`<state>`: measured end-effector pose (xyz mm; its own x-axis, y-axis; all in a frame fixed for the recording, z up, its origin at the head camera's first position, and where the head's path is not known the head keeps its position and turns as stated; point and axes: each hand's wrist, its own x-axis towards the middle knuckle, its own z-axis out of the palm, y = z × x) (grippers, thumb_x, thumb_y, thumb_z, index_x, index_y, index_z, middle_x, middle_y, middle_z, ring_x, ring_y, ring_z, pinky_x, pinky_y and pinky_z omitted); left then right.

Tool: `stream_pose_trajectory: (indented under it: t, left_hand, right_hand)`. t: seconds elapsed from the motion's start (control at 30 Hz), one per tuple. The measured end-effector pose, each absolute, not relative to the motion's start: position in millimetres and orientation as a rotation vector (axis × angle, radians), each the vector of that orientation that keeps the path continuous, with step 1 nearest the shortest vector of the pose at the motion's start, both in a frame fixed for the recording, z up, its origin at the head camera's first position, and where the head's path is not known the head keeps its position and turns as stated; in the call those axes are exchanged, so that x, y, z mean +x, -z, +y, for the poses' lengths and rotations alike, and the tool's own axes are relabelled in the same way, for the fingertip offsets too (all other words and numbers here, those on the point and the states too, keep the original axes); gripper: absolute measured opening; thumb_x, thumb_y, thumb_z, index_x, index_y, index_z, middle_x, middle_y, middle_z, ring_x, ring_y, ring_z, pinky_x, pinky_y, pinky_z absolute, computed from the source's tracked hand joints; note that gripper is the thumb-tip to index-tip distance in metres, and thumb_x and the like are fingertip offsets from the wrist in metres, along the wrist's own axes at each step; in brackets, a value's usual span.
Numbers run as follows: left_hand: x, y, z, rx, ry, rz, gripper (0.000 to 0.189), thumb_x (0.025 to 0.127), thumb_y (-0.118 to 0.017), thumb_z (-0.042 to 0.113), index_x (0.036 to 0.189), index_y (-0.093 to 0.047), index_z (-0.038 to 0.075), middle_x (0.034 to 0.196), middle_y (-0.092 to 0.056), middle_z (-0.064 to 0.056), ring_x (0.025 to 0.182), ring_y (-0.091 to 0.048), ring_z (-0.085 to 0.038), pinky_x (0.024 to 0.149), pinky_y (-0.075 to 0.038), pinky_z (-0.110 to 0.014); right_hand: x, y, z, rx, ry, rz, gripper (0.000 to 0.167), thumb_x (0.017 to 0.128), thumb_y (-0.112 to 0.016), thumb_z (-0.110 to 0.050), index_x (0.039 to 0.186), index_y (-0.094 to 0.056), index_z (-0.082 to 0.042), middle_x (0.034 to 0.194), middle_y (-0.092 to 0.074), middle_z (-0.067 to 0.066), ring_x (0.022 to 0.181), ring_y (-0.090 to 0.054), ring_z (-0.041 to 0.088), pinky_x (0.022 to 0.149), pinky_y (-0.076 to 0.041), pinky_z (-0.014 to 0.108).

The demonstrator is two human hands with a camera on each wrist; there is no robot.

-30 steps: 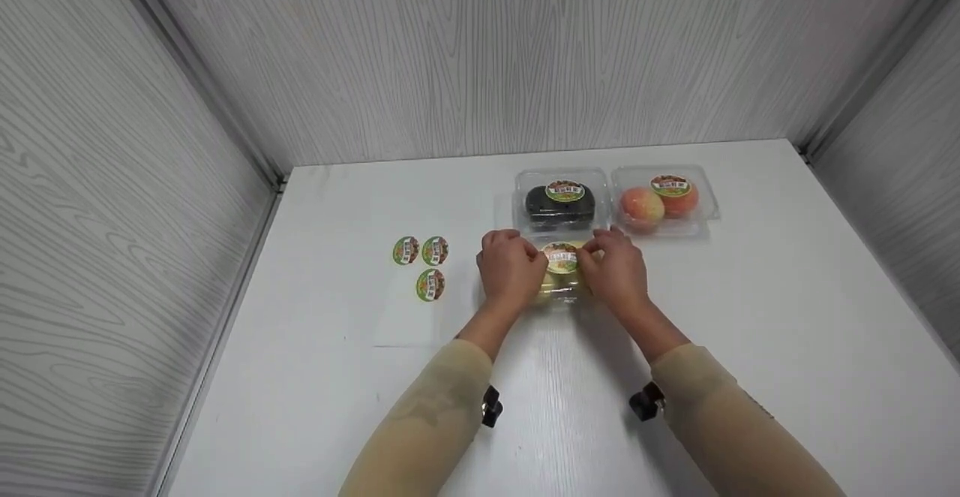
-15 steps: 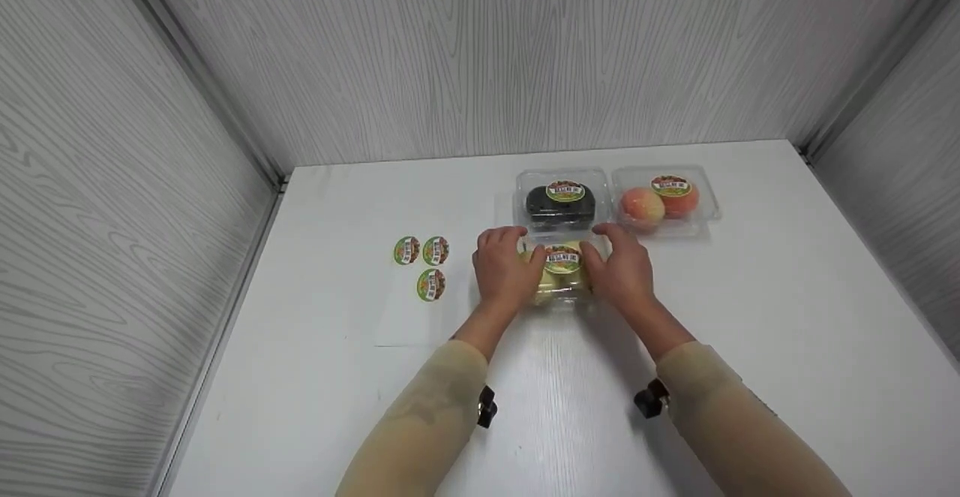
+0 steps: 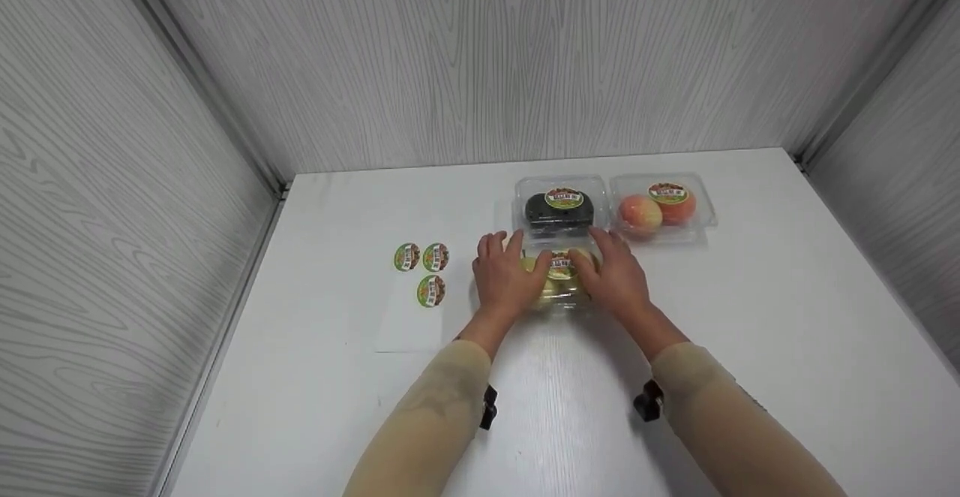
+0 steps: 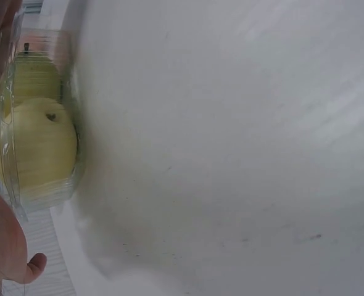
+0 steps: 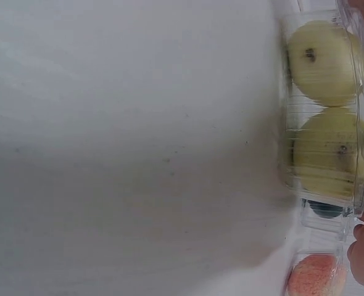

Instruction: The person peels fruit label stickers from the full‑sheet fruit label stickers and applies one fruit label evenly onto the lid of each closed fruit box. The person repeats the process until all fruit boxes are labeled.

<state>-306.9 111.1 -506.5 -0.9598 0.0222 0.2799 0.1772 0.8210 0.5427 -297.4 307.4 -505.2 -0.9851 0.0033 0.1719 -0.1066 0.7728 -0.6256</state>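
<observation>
A clear plastic clamshell box (image 3: 564, 303) with round yellow-green fruits (image 5: 330, 151) inside rests on the white table between both hands. An oval sticker (image 3: 560, 266) with red, green and yellow print sits on its lid. From the left, my left hand (image 3: 508, 275) lays its thumb over the sticker's left edge, its fingers stretched forward along the box's side. Mirroring it, my right hand (image 3: 616, 275) has its thumb on the sticker's right edge and its fingers extended forward. The thumbs cover parts of the sticker.
Directly behind stands a clear box (image 3: 559, 185) with something dark inside. To its right is another box (image 3: 703, 215) holding peach-like fruits (image 3: 640, 213). Both carry the same oval sticker. Left of my hands, three stickers (image 3: 430, 291) lie on a pale backing sheet (image 3: 409, 332).
A second ago my fingertips pinched the sticker's two sides. The fingers have since let go and spread outward around the box, with the thumbs now pressing on the sticker.
</observation>
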Motion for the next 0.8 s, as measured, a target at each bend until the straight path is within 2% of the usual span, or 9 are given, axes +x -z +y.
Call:
stream_pose_trajectory:
  t: [0.27, 0.5, 0.8]
  left_hand:
    - [-302.6, 509.7, 108.9, -0.204, 0.817, -2.728, 0.063, 0.101, -0.059, 0.054, 0.143, -0.065, 0.007, 0.144, -0.060, -0.019, 0.143, -0.045, -0.039, 0.111, -0.041, -0.056]
    - [-300.6, 512.4, 107.0, -0.212, 0.798, -2.697, 0.063, 0.099, -0.061, 0.057, 0.138, -0.068, 0.008, 0.140, -0.061, -0.019, 0.139, -0.047, -0.036, 0.108, -0.043, -0.054]
    - [-296.5, 513.9, 107.1, -0.173, 0.845, -2.680, 0.062, 0.094, -0.067, 0.057, 0.136, -0.070, 0.011, 0.140, -0.061, -0.020, 0.140, -0.046, -0.036, 0.108, -0.042, -0.055]
  right_hand:
    - [-293.9, 509.1, 305.3, 0.105, -0.967, -2.796, 0.069, 0.106, -0.058, -0.048, 0.154, -0.049, 0.002, 0.159, -0.048, 0.026, 0.152, -0.036, 0.045, 0.121, -0.031, 0.060]
    - [-289.7, 507.8, 302.4, 0.069, -0.940, -2.816, 0.067, 0.106, -0.057, -0.048, 0.152, -0.052, 0.001, 0.159, -0.047, 0.027, 0.152, -0.035, 0.047, 0.122, -0.029, 0.060]
    - [-281.4, 500.2, 295.6, -0.041, -0.866, -2.870, 0.077, 0.100, -0.062, -0.057, 0.150, -0.054, 0.001, 0.157, -0.045, 0.033, 0.148, -0.040, 0.051, 0.113, -0.039, 0.066]
